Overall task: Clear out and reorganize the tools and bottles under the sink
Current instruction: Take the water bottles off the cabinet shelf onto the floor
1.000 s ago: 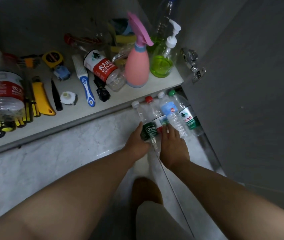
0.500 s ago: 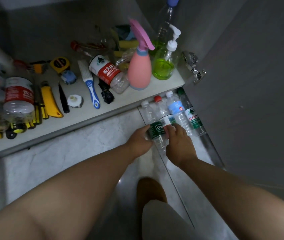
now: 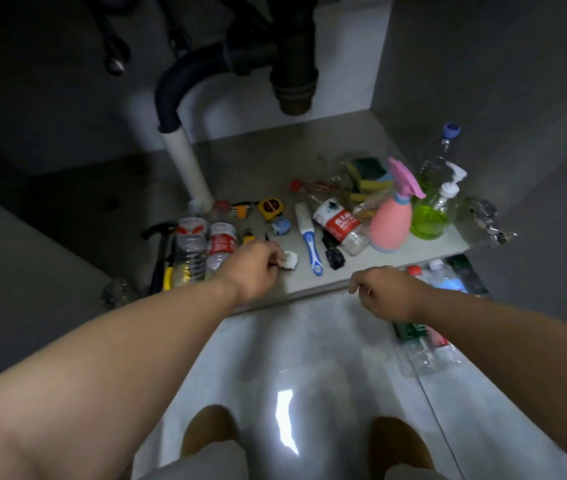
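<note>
Bottle [image 3: 339, 225]: lying flat, red label, white writing unreadable.
Left hand [image 3: 258, 270]: fingers curled beside white cap [image 3: 290, 262]; grip unclear.
Right hand [image 3: 387, 296]: fingers loosely curled, empty.

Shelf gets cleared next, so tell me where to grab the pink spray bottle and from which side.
Probably the narrow neck under the trigger head, from the front: the pink spray bottle stands upright near the shelf edge, with a green pump bottle and a lying red-label bottle beside it.
</note>
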Demonstrator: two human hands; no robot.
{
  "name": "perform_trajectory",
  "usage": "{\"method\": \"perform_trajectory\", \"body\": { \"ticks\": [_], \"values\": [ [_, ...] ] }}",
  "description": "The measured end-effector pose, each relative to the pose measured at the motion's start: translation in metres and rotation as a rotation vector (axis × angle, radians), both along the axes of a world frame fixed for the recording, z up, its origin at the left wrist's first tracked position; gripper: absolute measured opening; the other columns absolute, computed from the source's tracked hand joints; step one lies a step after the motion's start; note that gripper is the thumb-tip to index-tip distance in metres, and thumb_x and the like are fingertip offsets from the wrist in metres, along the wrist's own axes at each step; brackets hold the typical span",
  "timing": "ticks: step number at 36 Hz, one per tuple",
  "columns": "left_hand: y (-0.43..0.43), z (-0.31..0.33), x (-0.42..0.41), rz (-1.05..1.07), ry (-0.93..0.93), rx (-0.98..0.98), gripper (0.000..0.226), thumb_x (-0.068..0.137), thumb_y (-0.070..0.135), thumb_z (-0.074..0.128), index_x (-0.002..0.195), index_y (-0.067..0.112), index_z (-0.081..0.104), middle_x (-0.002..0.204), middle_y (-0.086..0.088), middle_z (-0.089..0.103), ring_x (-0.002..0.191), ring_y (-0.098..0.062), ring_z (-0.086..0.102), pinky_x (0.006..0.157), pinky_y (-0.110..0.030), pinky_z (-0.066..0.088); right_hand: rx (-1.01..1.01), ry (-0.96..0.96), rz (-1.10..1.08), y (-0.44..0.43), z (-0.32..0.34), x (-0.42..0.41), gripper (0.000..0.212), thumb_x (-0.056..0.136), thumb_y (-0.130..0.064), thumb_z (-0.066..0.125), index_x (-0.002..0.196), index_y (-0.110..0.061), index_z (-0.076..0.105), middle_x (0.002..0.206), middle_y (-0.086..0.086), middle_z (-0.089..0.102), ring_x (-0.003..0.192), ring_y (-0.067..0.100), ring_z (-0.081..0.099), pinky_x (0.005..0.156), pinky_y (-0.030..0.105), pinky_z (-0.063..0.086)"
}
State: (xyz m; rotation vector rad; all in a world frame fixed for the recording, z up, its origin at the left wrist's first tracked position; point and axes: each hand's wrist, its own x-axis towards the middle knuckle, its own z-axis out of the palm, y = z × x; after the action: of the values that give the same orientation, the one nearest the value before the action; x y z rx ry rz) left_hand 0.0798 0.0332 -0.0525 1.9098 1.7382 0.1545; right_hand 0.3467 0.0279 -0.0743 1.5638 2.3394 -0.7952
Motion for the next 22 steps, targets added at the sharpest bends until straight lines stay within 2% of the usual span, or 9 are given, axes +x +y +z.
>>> {"method": "perform_trajectory", "body": {
  "ticks": [2,4,6,8,11,15,18,20,22],
  "values": [
    [0.003,0.004,-0.027,0.094,0.123,0.106,0.025,0.089,0.017,0.061,0.111,0.024,0.069,0.119,-0.003,0.061,0.113,-0.027,0.060,0.094,-0.037,0.052,-0.003,0.015,0.037,0.010,0.009,-0.026,0.017,0.094,-0.018,0.051,0.105,-0.022,0.063,0.113,0.006,0.068,0.105,0.026,0.061,0.080,0.025,0.041],
    [0.005,0.002,-0.051,0.275,0.211,0.156,0.029,0.089,0.025,0.060,0.118,0.026,0.063,0.132,-0.007,0.054,0.125,-0.031,0.052,0.099,-0.045,0.050,-0.023,0.038,0.063,0.021,0.015,-0.052,0.009,0.095,-0.021,0.053,0.095,-0.029,0.058,0.111,0.005,0.068,0.101,0.024,0.062,0.079,0.023,0.040],
    [0.007,-0.005,-0.072,0.498,0.180,0.107,0.042,0.092,0.038,0.058,0.133,0.027,0.052,0.143,-0.010,0.045,0.133,-0.034,0.045,0.107,-0.050,0.043,-0.053,0.059,0.083,0.030,0.018,-0.079,0.009,0.095,-0.024,0.055,0.093,-0.032,0.055,0.110,0.002,0.066,0.097,0.020,0.060,0.079,0.022,0.040],
    [0.009,-0.015,-0.091,0.650,0.101,0.025,0.056,0.094,0.040,0.059,0.145,0.027,0.041,0.150,-0.012,0.039,0.137,-0.036,0.042,0.113,-0.052,0.038,-0.072,0.087,0.050,0.039,0.019,-0.106,0.005,0.094,-0.027,0.056,0.098,-0.030,0.058,0.110,0.000,0.064,0.095,0.017,0.057,0.079,0.024,0.041],
    [0.012,-0.032,-0.109,0.769,-0.035,-0.070,0.067,0.092,0.041,0.064,0.150,0.025,0.036,0.154,-0.015,0.040,0.136,-0.038,0.047,0.111,-0.050,0.043,-0.101,0.189,-0.091,0.051,0.012,-0.149,0.025,0.093,-0.030,0.059,0.115,-0.020,0.062,0.115,0.004,0.065,0.104,0.021,0.060,0.081,0.028,0.047],
    [0.017,-0.046,-0.119,0.894,-0.200,-0.124,0.056,0.085,0.044,0.074,0.132,0.020,0.056,0.126,-0.012,0.068,0.109,-0.032,0.068,0.096,-0.042,0.056,-0.152,0.282,-0.284,0.064,-0.007,-0.203,0.057,0.090,-0.044,0.064,0.135,-0.013,0.048,0.126,0.010,0.063,0.111,0.025,0.061,0.078,0.026,0.042],
    [0.021,-0.058,-0.124,0.918,-0.290,-0.123,0.063,0.082,0.041,0.079,0.134,0.017,0.055,0.125,-0.010,0.069,0.110,-0.031,0.067,0.096,-0.042,0.056,-0.174,0.353,-0.423,0.072,-0.025,-0.234,0.079,0.082,-0.055,0.069,0.142,-0.012,0.041,0.137,0.011,0.056,0.122,0.028,0.057,0.085,0.027,0.041],
    [0.021,-0.066,-0.127,0.936,-0.309,-0.121,0.063,0.080,0.041,0.080,0.134,0.016,0.057,0.123,-0.010,0.070,0.109,-0.032,0.068,0.094,-0.043,0.057,-0.180,0.356,-0.490,0.076,-0.033,-0.250,0.090,0.077,-0.060,0.070,0.145,-0.010,0.038,0.138,0.013,0.055,0.123,0.030,0.057,0.096,0.033,0.049],
    [0.020,-0.073,-0.131,0.945,-0.350,-0.112,0.058,0.080,0.040,0.080,0.130,0.019,0.061,0.121,-0.008,0.072,0.106,-0.030,0.069,0.094,-0.043,0.057,-0.181,0.333,-0.536,0.079,-0.038,-0.262,0.098,0.075,-0.061,0.070,0.149,-0.009,0.033,0.140,0.014,0.053,0.125,0.031,0.055,0.102,0.040,0.049]
  ]
}}
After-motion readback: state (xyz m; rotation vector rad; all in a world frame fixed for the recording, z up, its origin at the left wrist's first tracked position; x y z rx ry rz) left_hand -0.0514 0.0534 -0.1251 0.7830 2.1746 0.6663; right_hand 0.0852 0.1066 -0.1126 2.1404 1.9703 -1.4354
